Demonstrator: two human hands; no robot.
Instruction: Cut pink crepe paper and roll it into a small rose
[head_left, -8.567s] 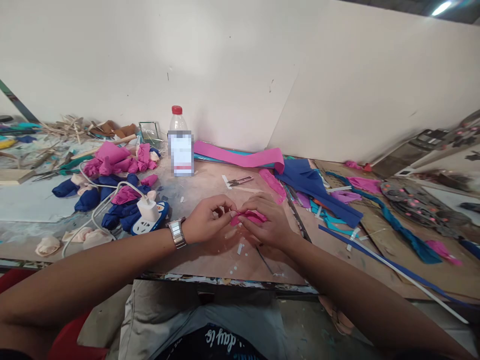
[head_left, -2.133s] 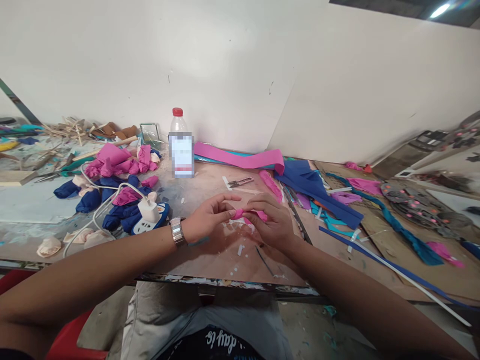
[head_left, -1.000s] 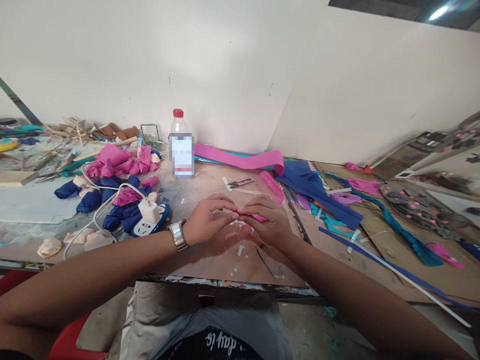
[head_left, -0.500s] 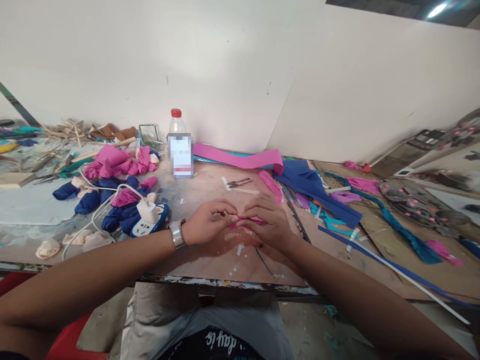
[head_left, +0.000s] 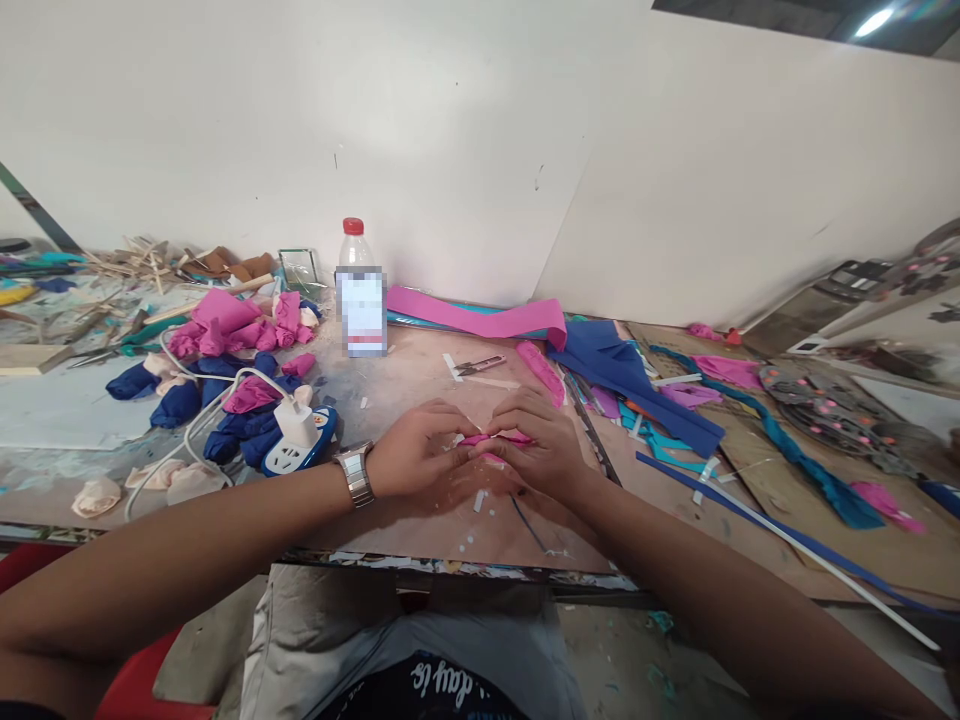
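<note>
A small pink crepe paper strip (head_left: pixel 510 438) is pinched between both my hands, just above the table top. My left hand (head_left: pixel 412 450), below a metal wristwatch (head_left: pixel 355 474), is closed on its left end with thumb and fingertips. My right hand (head_left: pixel 544 440) grips the other end, and its fingers hide part of the strip. The fingertips of the two hands nearly meet. Behind the right hand lies a crinkled pink crepe paper piece (head_left: pixel 541 372). Beyond the hands rests a utility knife (head_left: pixel 480 366).
Left of my hands sit a blue power strip (head_left: pixel 324 436) with a white charger and cable, and blue, pink and cream paper bundles (head_left: pixel 176 400). A phone (head_left: pixel 363 312) leans on a red-capped bottle (head_left: pixel 353 240). Blue paper (head_left: pixel 637 380) and a white stick (head_left: pixel 817 555) lie right.
My left hand has shifted slightly, its fingers now straighter and nearer the right hand. More of the pink strip shows between the fingertips. Both hands keep hold of it.
</note>
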